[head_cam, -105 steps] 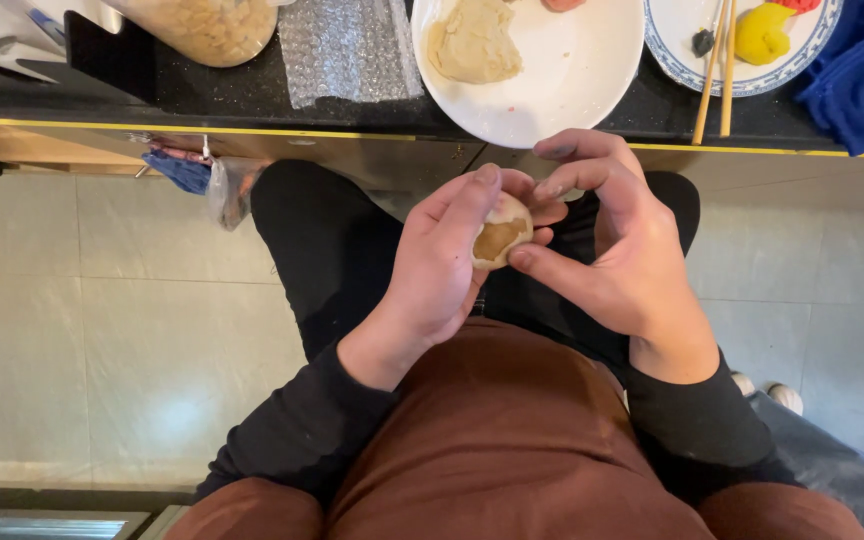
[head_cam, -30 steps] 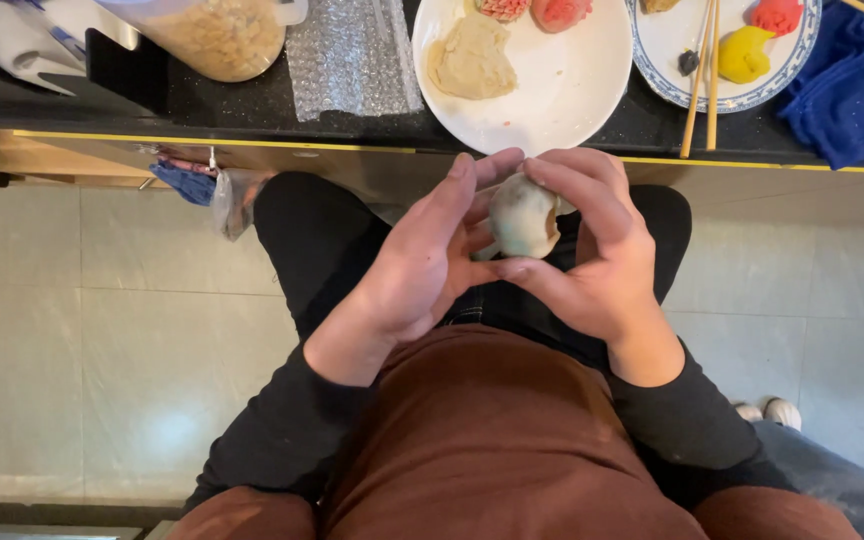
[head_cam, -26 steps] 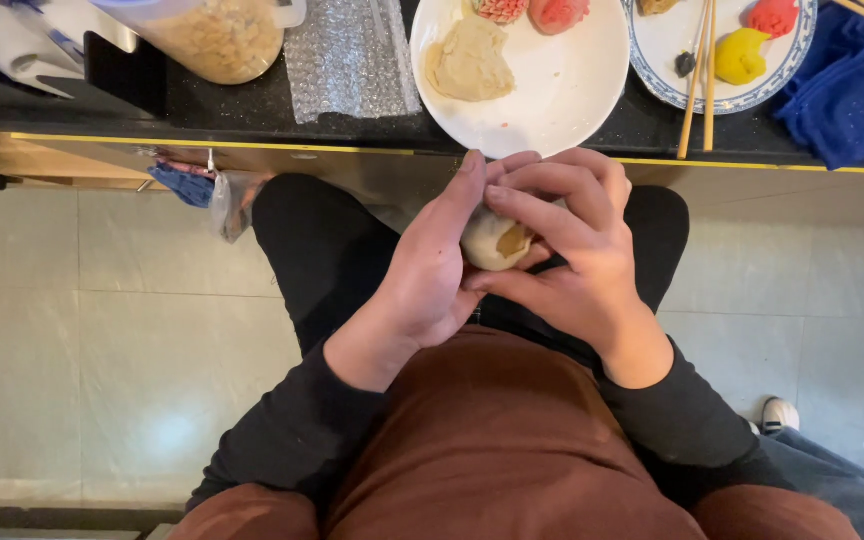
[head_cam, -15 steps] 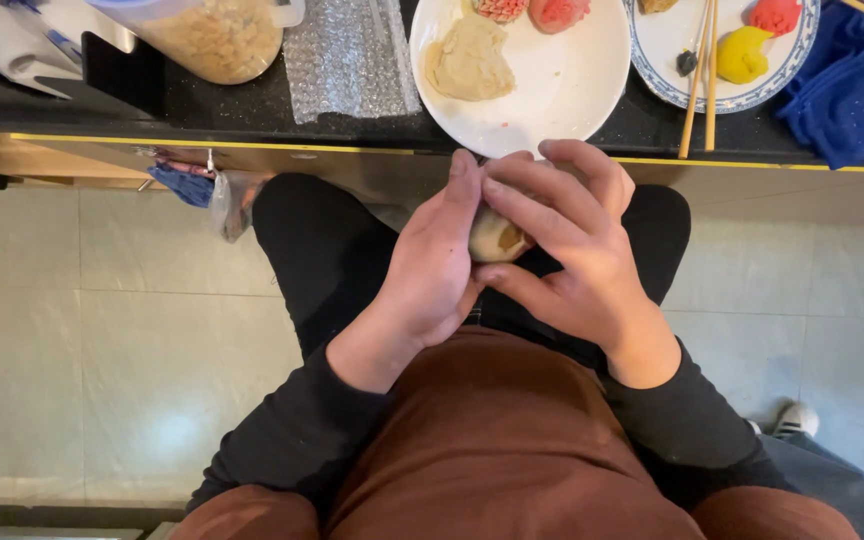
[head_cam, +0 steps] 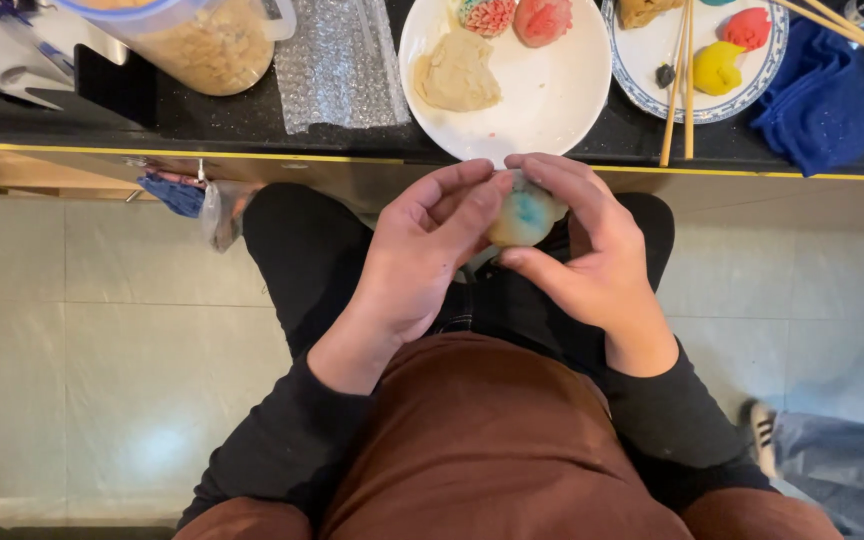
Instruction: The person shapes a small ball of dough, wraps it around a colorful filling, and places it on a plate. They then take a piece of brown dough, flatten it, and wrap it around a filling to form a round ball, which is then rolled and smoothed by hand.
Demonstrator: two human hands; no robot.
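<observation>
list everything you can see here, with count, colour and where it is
dough ball: 1, pale with a blue patch, held between both hands
white plate: 1, white, counter, above the hands
flat dough piece: 1, beige, on the white plate
pink dough shapes: 2, pink-red, plate's far edge
patterned plate: 1, white, blue rim, right of it
chopsticks: 1 pair, wooden, across the patterned plate
blue cloth: 1, far right
bubble wrap: 1, clear, counter
plastic jar: 1, clear, tan contents, left
left hand: 1, cupping ball
right hand: 1, cupping ball

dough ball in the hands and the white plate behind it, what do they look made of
Dough ball: soft matte dough, it seems, pale with a blue patch, rounded between the left hand and right hand. White plate: probably glazed ceramic, smooth and glossy.
</observation>
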